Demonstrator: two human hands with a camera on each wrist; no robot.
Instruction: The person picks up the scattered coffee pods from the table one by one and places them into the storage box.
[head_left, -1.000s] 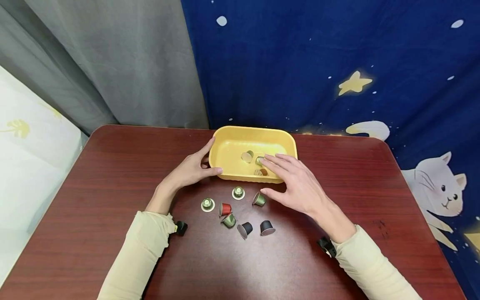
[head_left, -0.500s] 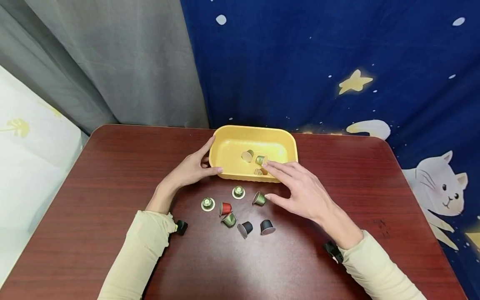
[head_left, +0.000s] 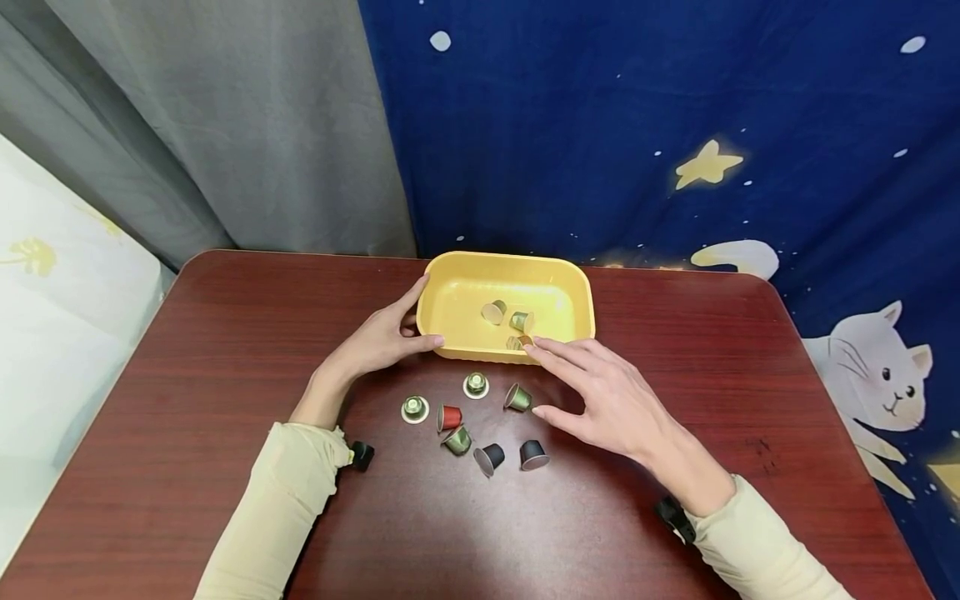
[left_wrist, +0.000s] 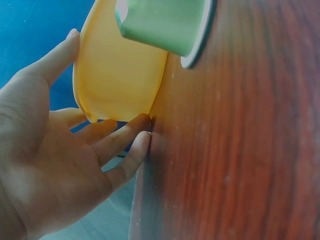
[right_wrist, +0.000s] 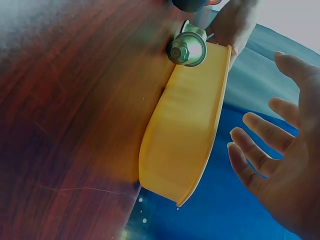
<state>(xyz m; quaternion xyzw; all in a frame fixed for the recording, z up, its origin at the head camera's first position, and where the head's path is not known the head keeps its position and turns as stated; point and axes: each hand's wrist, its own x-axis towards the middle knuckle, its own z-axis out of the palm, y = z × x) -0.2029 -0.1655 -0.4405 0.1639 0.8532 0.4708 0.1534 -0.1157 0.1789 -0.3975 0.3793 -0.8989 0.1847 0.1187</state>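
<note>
The left grip [head_left: 377, 338] holds the left end of a yellow, round-cornered rectangular plastic tub [head_left: 459, 298], thumb and fingers spanning it; the right grip [head_left: 609, 397] is spread, fingers straight near the closer rim and pinching nothing, though from above I cannot tell exactly how high they hang. The tub should be light and slightly flexible, best taken by its short ends; its long axis runs left to right across the table [head_left: 750, 375]. Just beside the right thumb, a green metallic cup-shaped capsule [head_left: 520, 397] lies on its side on the table, wide flanged end facing left, narrow end right, its axis a little skewed from the tub's. It is probably very light, smooth, apt to roll and easily dented, so a gentle pinch across the tapered wall should suit.
</note>
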